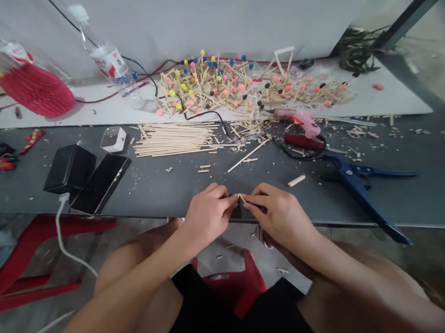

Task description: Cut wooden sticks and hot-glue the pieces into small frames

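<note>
At the table's front edge, my left hand (212, 207) and my right hand (276, 208) almost meet. Each pinches a short wooden stick, and the two sticks (240, 196) touch at their tips in a small peak. The fingers cover most of both sticks. To the right of my right hand lies a small bundle of cut stick pieces (297, 180). Short stick pieces (204, 168) and one longer stick (248, 155) rest on the dark table (163, 185) beyond my hands.
Long sticks (175, 139) lie piled behind. A heap of sticks with coloured balls (217, 81) covers the white board. A pink glue gun (306, 123) and blue cutters (359, 188) lie right. A phone (102, 185), black box (70, 168) and bottle (106, 58) stand left.
</note>
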Tool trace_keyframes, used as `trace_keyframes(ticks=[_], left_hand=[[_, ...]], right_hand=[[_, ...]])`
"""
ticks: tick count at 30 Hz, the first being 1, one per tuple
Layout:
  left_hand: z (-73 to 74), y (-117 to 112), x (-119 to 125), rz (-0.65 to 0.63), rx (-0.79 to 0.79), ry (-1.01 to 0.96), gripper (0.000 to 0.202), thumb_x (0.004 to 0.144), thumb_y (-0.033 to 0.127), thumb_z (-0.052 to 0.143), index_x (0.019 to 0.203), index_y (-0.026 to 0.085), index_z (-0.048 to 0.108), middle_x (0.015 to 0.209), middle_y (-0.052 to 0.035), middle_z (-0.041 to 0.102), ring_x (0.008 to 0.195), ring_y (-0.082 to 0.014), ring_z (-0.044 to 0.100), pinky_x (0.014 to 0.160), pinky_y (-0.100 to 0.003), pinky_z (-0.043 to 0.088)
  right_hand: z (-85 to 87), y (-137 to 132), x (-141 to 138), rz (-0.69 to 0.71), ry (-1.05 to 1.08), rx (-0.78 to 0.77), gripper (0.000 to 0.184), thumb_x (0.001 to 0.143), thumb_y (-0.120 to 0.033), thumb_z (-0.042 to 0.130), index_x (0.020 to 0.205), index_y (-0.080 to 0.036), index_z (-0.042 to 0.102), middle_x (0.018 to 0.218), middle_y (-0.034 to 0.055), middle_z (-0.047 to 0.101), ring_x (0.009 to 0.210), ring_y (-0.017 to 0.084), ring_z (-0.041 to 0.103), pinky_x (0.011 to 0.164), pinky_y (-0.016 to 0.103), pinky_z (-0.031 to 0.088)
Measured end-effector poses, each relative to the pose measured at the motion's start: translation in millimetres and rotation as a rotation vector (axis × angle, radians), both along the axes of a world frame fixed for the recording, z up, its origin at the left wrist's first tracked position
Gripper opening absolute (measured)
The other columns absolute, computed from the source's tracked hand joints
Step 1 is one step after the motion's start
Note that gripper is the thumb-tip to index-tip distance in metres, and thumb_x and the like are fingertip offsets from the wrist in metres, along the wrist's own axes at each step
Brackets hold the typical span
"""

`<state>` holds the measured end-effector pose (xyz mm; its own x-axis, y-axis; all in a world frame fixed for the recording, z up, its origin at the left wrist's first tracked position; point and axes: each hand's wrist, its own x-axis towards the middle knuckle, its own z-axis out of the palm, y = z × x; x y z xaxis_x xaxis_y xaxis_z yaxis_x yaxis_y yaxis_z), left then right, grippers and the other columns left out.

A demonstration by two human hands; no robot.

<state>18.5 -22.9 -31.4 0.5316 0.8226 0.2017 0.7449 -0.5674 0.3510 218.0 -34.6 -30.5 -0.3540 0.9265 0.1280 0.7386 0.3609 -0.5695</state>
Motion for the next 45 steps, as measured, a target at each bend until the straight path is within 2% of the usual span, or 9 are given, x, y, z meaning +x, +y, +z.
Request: trace_keyframes(ticks=[11,16,26,36,45], left_hand=[[-8.1,1,1,-0.001,-0.024,-0.068,0.025,0.098,0.021,0.050,0.090,0.021,0.074,0.075,-0.0028,0.060,0.076,-0.0154,0.053,0.061,-0.027,0.040],[-9.6,2,1,-0.022,-0.042,-0.102,0.027,0.099,0.022,0.048,0.090,0.020,0.074,0.075,-0.0030,0.060,0.075,-0.0150,0.054,0.063,-0.027,0.042],[-12.3,3,0,-0.033,-0.029,-0.134,0.026,0.098,0.021,0.051,0.084,0.018,0.073,0.074,-0.0023,0.061,0.074,-0.0143,0.054,0.063,-0.027,0.040],[-15.5,-1,1,-0.008,0.020,-0.114,0.024,0.098,0.020,0.051,0.095,0.020,0.074,0.076,-0.0025,0.062,0.075,-0.0151,0.054,0.063,-0.028,0.040],[-12.0,2,4,0.019,-0.021,-0.063,0.025,0.098,0.021,0.050,0.096,0.021,0.075,0.077,-0.0027,0.064,0.076,-0.0162,0.056,0.064,-0.029,0.041]], right_hand=[[1.4,-1,-5,-0.018,-0.001,0.003,0.027,0.096,-0.022,0.051,0.097,-0.020,0.078,0.085,0.0062,0.065,0.065,0.013,0.059,0.062,0.027,0.045],[-4.8,-2,-4,-0.011,0.034,0.034,0.026,0.096,-0.020,0.052,0.102,-0.019,0.077,0.086,0.0063,0.065,0.070,0.015,0.061,0.065,0.028,0.046],[-9.2,0,-4,0.006,0.066,0.081,0.024,0.093,-0.015,0.054,0.099,-0.015,0.078,0.084,0.0060,0.064,0.068,0.014,0.060,0.064,0.027,0.045],[-5.0,-2,-7,0.018,-0.010,0.128,0.027,0.093,-0.013,0.051,0.098,-0.014,0.077,0.083,0.0071,0.064,0.068,0.015,0.060,0.061,0.028,0.044],[-4.0,2,-7,0.021,-0.028,0.127,0.027,0.093,-0.012,0.050,0.094,-0.013,0.077,0.081,0.0066,0.063,0.066,0.015,0.058,0.061,0.028,0.043]])
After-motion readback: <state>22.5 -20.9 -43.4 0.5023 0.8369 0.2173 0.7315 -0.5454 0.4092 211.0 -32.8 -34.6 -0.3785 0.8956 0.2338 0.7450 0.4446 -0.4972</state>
